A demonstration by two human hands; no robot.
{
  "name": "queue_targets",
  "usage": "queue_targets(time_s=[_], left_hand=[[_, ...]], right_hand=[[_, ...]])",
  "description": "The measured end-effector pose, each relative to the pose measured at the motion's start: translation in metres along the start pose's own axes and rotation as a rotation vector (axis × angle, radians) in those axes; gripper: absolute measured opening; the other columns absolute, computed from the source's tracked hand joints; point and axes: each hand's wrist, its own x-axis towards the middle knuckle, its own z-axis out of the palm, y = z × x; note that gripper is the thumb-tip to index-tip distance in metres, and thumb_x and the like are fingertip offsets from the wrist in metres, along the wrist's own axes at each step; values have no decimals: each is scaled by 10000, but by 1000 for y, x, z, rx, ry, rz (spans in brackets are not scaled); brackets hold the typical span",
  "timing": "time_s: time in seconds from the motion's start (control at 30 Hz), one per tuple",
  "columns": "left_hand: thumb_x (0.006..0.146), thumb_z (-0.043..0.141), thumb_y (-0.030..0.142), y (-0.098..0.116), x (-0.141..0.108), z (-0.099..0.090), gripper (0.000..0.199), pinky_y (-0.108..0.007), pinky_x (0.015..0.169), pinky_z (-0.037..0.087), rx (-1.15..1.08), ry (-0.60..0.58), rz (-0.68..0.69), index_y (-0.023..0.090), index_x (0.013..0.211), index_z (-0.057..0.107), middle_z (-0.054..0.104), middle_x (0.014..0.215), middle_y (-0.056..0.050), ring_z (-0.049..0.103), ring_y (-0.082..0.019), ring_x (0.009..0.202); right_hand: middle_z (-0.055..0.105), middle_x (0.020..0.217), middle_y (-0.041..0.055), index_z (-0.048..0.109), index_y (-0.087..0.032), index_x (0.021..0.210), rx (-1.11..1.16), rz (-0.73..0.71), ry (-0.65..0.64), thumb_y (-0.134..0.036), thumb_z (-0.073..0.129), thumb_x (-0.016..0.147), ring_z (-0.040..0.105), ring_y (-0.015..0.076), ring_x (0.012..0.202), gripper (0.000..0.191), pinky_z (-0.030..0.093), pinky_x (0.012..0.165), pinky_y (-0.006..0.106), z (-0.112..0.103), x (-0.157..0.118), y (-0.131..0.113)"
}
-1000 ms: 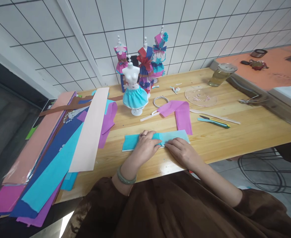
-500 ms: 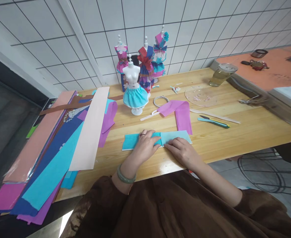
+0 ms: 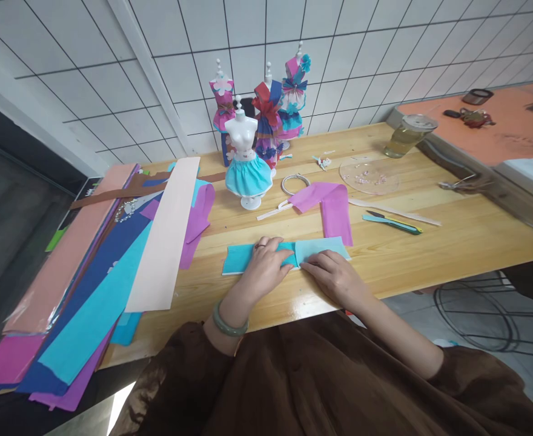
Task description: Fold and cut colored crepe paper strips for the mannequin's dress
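A turquoise crepe paper strip (image 3: 237, 260) lies across the table in front of me, with a paler turquoise section (image 3: 321, 248) on its right half and a white lower edge. My left hand (image 3: 269, 263) presses on the middle of the strip, its thumb and index finger gripping the paper near the seam between the two shades. At the lower edge, just right of that seam, my right hand (image 3: 334, 275) has curled fingers pinching the paper. The fingertips hide part of both grips. Behind the strip stands a white mini mannequin (image 3: 241, 134) wearing a turquoise skirt (image 3: 248, 175).
Three dressed mannequins (image 3: 266, 115) stand by the tiled wall. Layered paper strips (image 3: 157, 242) cover the left side. Purple paper (image 3: 337, 212), a tape ring (image 3: 295, 183), a cutter (image 3: 396, 224), a clear plate (image 3: 369, 175) and a drink cup (image 3: 409, 134) lie beyond my hands.
Both hands stay in almost the same place on the paper strip. The view has shifted very slightly; nothing else has visibly moved.
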Motion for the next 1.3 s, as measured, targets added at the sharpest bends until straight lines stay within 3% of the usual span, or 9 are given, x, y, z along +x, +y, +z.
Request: queue_targets(time_s=[0.5,0.83,1.3], left_hand=[[804,580,312,2,-1,-1,264,-399,957,361,39,7,-8,250,1056,624,473,1244,-58,391,-240,1133],[820,540,249,7,-1,-3,355,-423,975,347,42,0,52,260,1175,542,431,1291,-64,350,-238,1183],[859,437,188,9,-1,-4,275,-424,978,341,76,-18,119,249,1052,625,461,1285,-57,341,-234,1201]], right_hand=[[626,939,125,618,-146,1073,27,-6,45,-130,476,855,513,217,875,261,455,734,369,0,2,-2],[622,967,128,596,-147,1093,70,-17,81,-119,498,832,526,227,922,281,474,766,391,4,2,-2],[625,1002,130,610,-149,1042,87,-8,76,-127,499,836,527,230,976,235,483,794,396,5,3,-1]])
